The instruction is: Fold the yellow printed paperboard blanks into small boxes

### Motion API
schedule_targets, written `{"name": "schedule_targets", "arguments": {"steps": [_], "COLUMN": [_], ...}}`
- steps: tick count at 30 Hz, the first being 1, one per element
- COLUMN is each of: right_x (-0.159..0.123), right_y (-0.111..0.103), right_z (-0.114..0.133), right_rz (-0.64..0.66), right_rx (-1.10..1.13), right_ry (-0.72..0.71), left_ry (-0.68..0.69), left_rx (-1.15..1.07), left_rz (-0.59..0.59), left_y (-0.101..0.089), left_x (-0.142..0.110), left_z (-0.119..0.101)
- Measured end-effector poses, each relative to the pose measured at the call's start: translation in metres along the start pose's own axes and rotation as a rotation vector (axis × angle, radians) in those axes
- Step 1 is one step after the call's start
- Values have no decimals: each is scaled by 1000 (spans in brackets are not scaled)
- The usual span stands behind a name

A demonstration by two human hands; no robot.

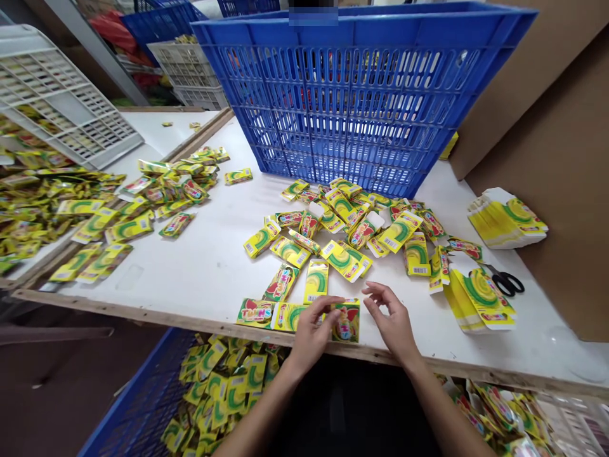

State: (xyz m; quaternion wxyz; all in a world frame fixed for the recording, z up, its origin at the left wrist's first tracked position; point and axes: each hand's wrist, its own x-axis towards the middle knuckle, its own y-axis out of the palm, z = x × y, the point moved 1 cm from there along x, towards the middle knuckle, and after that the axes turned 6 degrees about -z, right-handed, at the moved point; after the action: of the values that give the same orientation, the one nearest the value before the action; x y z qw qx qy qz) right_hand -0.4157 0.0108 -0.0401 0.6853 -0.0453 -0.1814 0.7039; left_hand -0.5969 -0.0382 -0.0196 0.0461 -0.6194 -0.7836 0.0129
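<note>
My left hand (316, 327) is closed on a small yellow candy box (347, 320) with a red and green print, at the table's front edge. To the right of that box, my right hand (387, 314) hangs just above the white table, fingers curved and apart, holding nothing. Several more yellow boxes lie close by: one with lettering (255, 313) at the edge, and one with a green swirl (316, 280) beyond my left hand. A loose heap of candy boxes (352, 212) spreads across the middle of the table.
A tall blue crate (361, 95) stands behind the heap. Stacks of flat cartons (480, 301) and black scissors (507, 282) lie on the right. At left, a tilted white crate (71, 108) stands over many small packets (42, 203). Below the edge, a blue bin (137, 393) holds boxes.
</note>
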Motion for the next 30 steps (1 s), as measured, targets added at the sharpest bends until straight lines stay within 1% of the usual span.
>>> {"name": "schedule_targets", "arguments": {"steps": [2,4,6,7,8,9,10,11,12,13,15,17,18,19,20,22,23,25,27,30], "right_x": [16,35,52,59,63,65,65,63,59,54,41,27,20,13,6,-6,-11,-18,-19,-12], "right_y": [5,11,17,18,18,17,14,11,6,2,-4,-7,-8,-8,-9,-10,-10,-9,-8,-9], "right_z": [0,-2,-2,0,3,9,15,23,30,36,43,39,33,26,19,4,-1,-6,-4,1], "right_rz": [-31,-33,-8,7,23,34,37,38,42,59,140,225,220,178,109,-13,-31,0,39,73], "right_rx": [-182,-379,-495,-512,-503,-473,-427,-371,-314,-268,-207,-168,-140,-99,-47,59,99,130,102,41], "right_ry": [-118,-240,-323,-352,-379,-402,-419,-428,-427,-411,-338,-209,-133,-62,-5,61,73,78,63,0], "left_ry": [62,79,83,88,95,106,118,131,148,164,187,135,90,40,-6,-75,-94,-116,-127,-106], "left_rx": [113,270,448,513,562,591,600,589,556,504,348,209,130,60,0,-71,-79,-68,-53,-68], "left_rz": [-50,-26,-29,-47,-75,-109,-145,-172,-185,-181,-91,44,101,134,155,164,167,180,185,136], "left_y": [-31,-69,-105,-119,-129,-133,-132,-125,-113,-97,-58,-18,-2,11,19,25,24,19,15,15], "left_x": [-6,-14,-23,-27,-31,-34,-36,-36,-35,-32,-23,-14,-10,-8,-5,-3,-2,0,3,8], "left_z": [-17,-33,-44,-48,-49,-49,-46,-42,-37,-30,-16,-2,4,9,13,18,19,19,18,16]}}
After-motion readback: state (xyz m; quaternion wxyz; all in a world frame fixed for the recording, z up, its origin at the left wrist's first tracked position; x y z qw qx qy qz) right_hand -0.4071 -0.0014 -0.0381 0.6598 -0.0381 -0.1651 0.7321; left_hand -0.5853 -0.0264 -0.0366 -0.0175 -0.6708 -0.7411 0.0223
